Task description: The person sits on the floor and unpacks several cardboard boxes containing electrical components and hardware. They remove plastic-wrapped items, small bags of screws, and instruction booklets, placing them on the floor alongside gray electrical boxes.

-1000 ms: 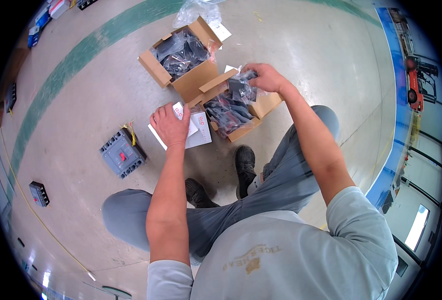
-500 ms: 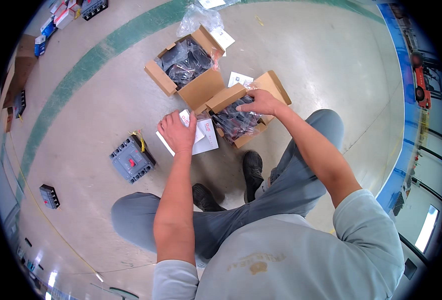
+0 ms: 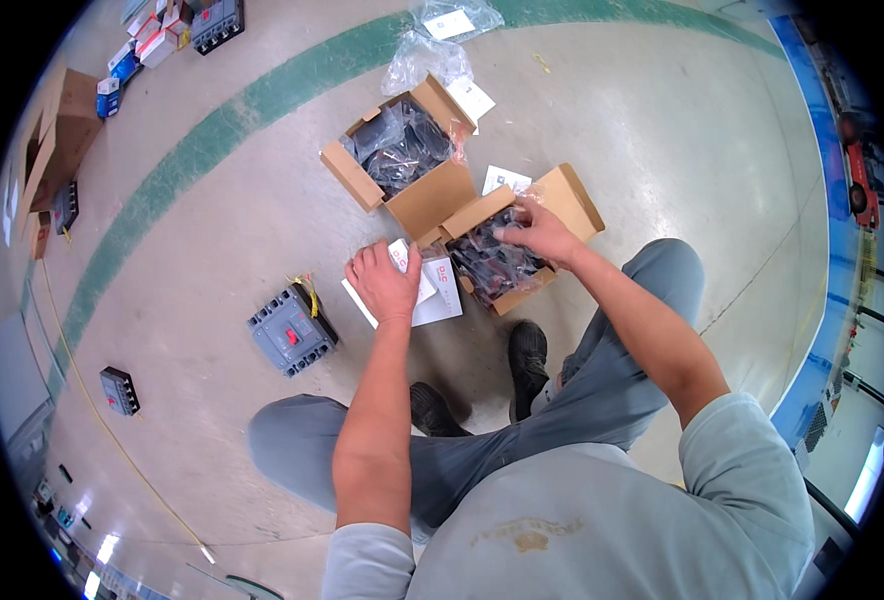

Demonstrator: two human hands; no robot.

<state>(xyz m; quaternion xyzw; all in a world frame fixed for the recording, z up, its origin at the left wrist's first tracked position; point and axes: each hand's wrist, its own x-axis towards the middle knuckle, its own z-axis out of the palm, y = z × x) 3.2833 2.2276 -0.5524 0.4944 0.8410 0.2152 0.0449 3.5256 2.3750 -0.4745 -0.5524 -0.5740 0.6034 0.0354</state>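
My left hand (image 3: 384,282) is closed on a small white box (image 3: 399,254) with red print, over a larger flat white box (image 3: 444,298). My right hand (image 3: 545,236) reaches into the nearer open cardboard box (image 3: 524,294), its thumb and fingers bent around the clear plastic bag (image 3: 487,252) with dark parts inside; the fingertips are partly hidden. Touching that carton's far left side, a second open cardboard box (image 3: 432,195) is filled with bagged dark parts (image 3: 400,147). Left of my left hand, a grey circuit breaker (image 3: 290,330) with a red switch and yellow tie lies on the floor.
A smaller breaker (image 3: 119,391) lies farther left. At the far left stand a large carton (image 3: 70,125), another breaker (image 3: 218,25) and several small boxes (image 3: 157,45). Crumpled clear plastic (image 3: 424,62) and white papers (image 3: 472,100) lie beyond the cartons. My shoes (image 3: 528,360) are close by.
The whole scene has shifted slightly right and down in the view. Both hands keep nearly the same places, the left at the small white box, the right in the nearer carton.
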